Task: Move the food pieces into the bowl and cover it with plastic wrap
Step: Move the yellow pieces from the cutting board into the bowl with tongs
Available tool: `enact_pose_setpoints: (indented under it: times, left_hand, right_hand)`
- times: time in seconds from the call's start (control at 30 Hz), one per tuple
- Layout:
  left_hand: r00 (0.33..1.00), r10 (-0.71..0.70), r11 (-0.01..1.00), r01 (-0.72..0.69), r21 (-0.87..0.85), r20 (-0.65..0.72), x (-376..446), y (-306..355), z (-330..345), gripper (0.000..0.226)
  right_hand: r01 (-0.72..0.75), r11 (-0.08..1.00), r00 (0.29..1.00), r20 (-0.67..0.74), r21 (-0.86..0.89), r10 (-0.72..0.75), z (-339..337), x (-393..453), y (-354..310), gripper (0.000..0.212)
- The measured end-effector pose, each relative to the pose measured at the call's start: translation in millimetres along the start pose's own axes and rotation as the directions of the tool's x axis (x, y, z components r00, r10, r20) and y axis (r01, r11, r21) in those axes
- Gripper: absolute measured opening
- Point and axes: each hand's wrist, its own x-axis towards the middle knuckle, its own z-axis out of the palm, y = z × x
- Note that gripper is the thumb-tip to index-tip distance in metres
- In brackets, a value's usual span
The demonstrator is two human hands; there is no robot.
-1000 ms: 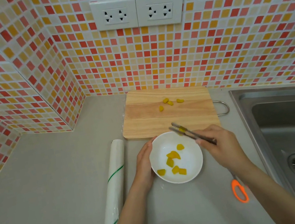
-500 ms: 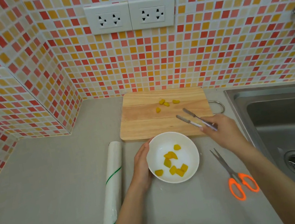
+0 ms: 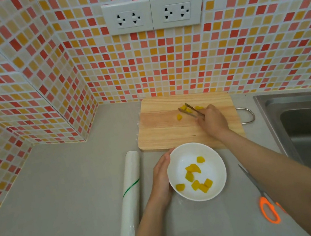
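Reaching over the cutting board (image 3: 165,132), the right hand (image 3: 212,121) grips tongs (image 3: 189,110) straddling a yellow food piece (image 3: 183,108) — left hand (image 3: 161,176) cupped flat against the white bowl (image 3: 215,190), more pieces inside; plastic wrap roll (image 3: 131,192) alongside on the worktop (image 3: 60,197).

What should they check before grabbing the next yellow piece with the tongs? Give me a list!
1. Tongs held in the right hand: ok.
2. Tong tips around a yellow piece on the cutting board: ok.
3. Piece squeezed tight: cannot tell.
4. Left hand steadying the bowl: ok.
5. Room left in the bowl: ok.
6. Plastic wrap roll close by: ok.
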Motion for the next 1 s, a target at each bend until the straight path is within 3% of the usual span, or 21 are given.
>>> enact_pose_setpoints:
  times: [0.2,0.5,0.6,0.73,0.87,1.0]
  left_hand:
    - [1.000,0.003,1.000,-0.003,-0.001,0.005,1,0,-2,0.027]
    - [1.000,0.010,1.000,-0.010,-0.001,0.001,4,-4,-3,0.027]
    - [1.000,0.011,1.000,-0.011,-0.007,-0.007,3,-4,-3,0.027]
    - [1.000,0.007,1.000,-0.007,-0.011,0.000,2,-4,-2,0.029]
    - [1.000,-0.002,1.000,0.002,0.001,-0.005,1,-3,-1,0.028]
    - [1.000,0.009,1.000,-0.009,0.002,-0.005,1,-4,-2,0.027]
  right_hand:
    - [0.057,0.996,0.997,-0.061,0.062,-0.053,7,-9,5,0.029]
    - [0.263,0.881,0.956,-0.229,0.394,-0.184,-29,-111,16,0.027]
    - [0.319,0.876,0.948,-0.143,0.363,-0.285,-48,-152,26,0.030]
    - [0.286,0.936,0.953,0.042,0.206,-0.300,-62,-184,39,0.039]
    - [0.281,0.950,0.956,0.042,0.138,-0.289,-73,-177,42,0.041]
    - [0.236,0.959,0.971,-0.082,0.156,-0.226,-78,-138,46,0.036]
